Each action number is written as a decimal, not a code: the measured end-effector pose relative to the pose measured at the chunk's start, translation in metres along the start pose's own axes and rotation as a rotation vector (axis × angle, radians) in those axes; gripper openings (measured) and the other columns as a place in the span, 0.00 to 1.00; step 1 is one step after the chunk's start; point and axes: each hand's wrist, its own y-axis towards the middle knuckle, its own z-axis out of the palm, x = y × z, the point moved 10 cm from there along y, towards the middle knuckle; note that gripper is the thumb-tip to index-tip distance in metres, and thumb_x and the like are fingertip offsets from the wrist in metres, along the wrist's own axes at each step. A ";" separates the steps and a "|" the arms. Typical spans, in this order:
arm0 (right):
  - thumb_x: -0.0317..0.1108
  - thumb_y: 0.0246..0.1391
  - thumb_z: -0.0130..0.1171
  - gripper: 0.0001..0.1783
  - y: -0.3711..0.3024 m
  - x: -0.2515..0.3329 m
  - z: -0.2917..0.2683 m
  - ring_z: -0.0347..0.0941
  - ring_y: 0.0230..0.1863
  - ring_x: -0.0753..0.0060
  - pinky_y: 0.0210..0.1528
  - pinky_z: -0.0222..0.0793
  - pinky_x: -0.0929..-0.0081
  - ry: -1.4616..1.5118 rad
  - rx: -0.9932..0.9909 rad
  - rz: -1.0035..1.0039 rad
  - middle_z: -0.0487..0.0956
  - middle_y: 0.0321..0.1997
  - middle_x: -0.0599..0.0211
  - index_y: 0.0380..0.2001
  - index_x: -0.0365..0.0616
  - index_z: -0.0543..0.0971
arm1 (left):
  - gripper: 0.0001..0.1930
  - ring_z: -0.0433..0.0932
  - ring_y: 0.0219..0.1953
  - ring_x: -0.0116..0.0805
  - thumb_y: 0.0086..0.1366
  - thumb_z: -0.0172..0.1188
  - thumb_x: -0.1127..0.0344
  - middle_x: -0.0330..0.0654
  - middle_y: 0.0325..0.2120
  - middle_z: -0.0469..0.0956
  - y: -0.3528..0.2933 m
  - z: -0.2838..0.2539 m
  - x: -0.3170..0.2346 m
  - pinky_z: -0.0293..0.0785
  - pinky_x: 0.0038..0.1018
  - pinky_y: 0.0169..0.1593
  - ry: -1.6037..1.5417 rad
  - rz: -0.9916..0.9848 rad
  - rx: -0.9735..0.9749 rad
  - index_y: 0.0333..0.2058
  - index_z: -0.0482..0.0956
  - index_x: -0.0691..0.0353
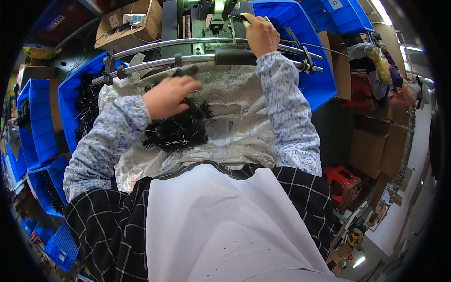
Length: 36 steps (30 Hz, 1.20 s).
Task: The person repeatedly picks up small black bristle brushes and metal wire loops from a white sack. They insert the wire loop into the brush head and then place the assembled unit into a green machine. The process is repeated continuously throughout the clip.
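Note:
A pile of small black bristle brushes with thin metal wires [181, 124] lies on a whitish plastic sheet [239, 127] in front of me. Over its upper part is my left hand [173, 96], fingers stretched to the right and slightly bent, with nothing visible in them. Farther off, my right hand [261, 35] reaches across the metal rails to the green-grey machine [213, 33]. Its fingers, with pale yellow coverings on some tips, are closed together beside a dark plate on the machine. What they pinch is hidden; a dark bristly edge shows next to them.
Two curved metal rails [164, 44] cross before the machine. A blue bin of black brushes [87, 101] stands left, another blue bin [319, 75] right. A cardboard box [148, 23] with a small white device is at the far left. Red plastic stool [342, 181] at right.

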 end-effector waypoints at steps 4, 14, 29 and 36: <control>0.35 0.49 0.53 0.13 0.011 -0.005 0.022 0.76 0.36 0.63 0.39 0.71 0.66 -0.125 -0.048 -0.111 0.78 0.30 0.66 0.40 0.58 0.79 | 0.23 0.70 0.46 0.45 0.50 0.60 0.72 0.46 0.41 0.71 -0.007 0.040 0.010 0.63 0.37 0.52 0.181 -0.023 0.242 0.46 0.68 0.56; 0.35 0.48 0.54 0.13 0.015 -0.006 0.033 0.76 0.35 0.65 0.39 0.71 0.67 -0.073 -0.032 -0.113 0.79 0.30 0.66 0.39 0.57 0.79 | 0.15 0.74 0.39 0.43 0.49 0.57 0.69 0.45 0.33 0.74 -0.013 0.012 -0.006 0.66 0.36 0.45 -0.033 -0.041 0.248 0.39 0.70 0.59; 0.35 0.48 0.54 0.14 0.017 -0.009 0.040 0.72 0.37 0.63 0.44 0.67 0.65 -0.038 -0.008 -0.117 0.78 0.33 0.68 0.39 0.59 0.79 | 0.16 0.69 0.29 0.36 0.49 0.58 0.70 0.42 0.24 0.67 -0.032 -0.041 -0.014 0.66 0.30 0.36 -0.212 -0.154 0.081 0.38 0.67 0.63; 0.40 0.48 0.55 0.16 0.018 -0.013 0.044 0.67 0.44 0.63 0.48 0.62 0.63 -0.150 0.059 -0.081 0.74 0.43 0.72 0.43 0.58 0.77 | 0.16 0.69 0.29 0.35 0.50 0.59 0.70 0.42 0.24 0.68 -0.027 -0.044 -0.018 0.67 0.29 0.35 -0.190 -0.123 0.052 0.38 0.67 0.63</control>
